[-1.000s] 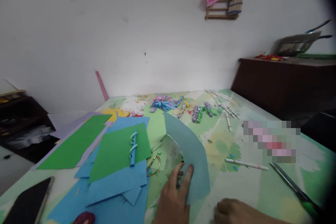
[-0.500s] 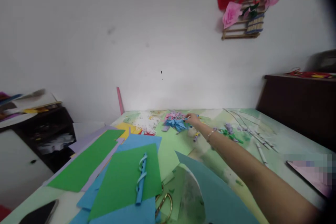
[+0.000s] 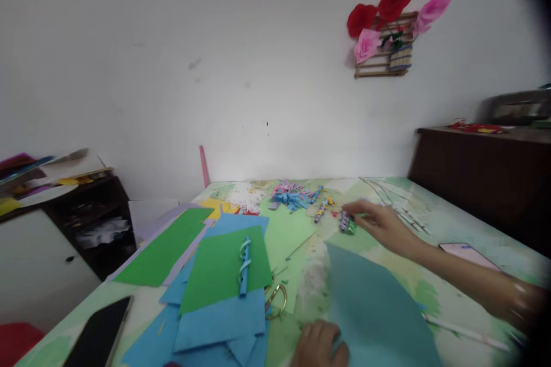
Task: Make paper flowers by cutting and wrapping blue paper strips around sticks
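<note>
My left hand [image 3: 321, 345] sits at the bottom edge, fingers curled onto the near left edge of a large teal paper sheet [image 3: 379, 312] that lies on the table. My right hand [image 3: 381, 222] reaches forward across the table. Its blurred fingertips are at a small cluster of purple and green rolled paper pieces [image 3: 346, 223]. Whether they grip anything does not show. Just beyond lie more small rolled bits [image 3: 322, 209] and a heap of blue and pink paper curls [image 3: 293, 196].
Left of the teal sheet are yellow-handled scissors [image 3: 275, 298], a green sheet [image 3: 219, 269] carrying a blue curled strip [image 3: 244, 266], blue sheets [image 3: 219, 324] and a black phone [image 3: 99, 335]. Another phone [image 3: 467, 253] and a white stick [image 3: 465, 331] lie on the right. A dark cabinet [image 3: 482, 178] stands behind.
My right hand has drawn back from the far blue and pink heap to the purple and green rolls. My left hand is in view again at the teal sheet.
</note>
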A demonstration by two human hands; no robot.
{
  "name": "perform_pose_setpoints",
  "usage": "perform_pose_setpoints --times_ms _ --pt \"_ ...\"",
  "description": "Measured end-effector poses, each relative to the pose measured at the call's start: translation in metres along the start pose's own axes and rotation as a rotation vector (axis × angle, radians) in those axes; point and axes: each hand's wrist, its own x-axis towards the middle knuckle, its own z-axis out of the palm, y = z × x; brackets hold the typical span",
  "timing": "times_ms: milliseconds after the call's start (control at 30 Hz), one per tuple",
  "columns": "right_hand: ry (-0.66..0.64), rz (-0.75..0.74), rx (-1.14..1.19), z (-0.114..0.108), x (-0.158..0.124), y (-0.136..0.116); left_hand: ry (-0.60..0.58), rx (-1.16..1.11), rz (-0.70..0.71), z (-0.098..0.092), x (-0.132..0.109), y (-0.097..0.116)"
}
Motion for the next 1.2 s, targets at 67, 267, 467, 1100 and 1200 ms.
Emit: perform_pose_setpoints --times_ms 67,267,467,1100,1200 --pt "0.044 -0.082 -0.112 -0.003 -0.070 -0.019 -0.052 0.044 0.044 -0.006 0.001 0.005" --pt "-0.164 -0.462 -0.361 0.045 -0.214 -0.035 -0.136 0.275 0.072 -0.041 -0.023 0.043" --pt "-0.056 -0.325 -0.263 0.078 -0.274 -0.031 -0.104 0.305 0.193 -0.050 -0.086 0.091" --pt "-0.052 -0.028 0.045 0.068 -0.257 -0.045 0.178 -0.152 -0.007 -0.048 -0.094 0.054" --pt "-0.024 0.039 0.080 0.065 -0.255 -0.045 0.218 -0.272 -0.095 -0.048 -0.101 0.053"
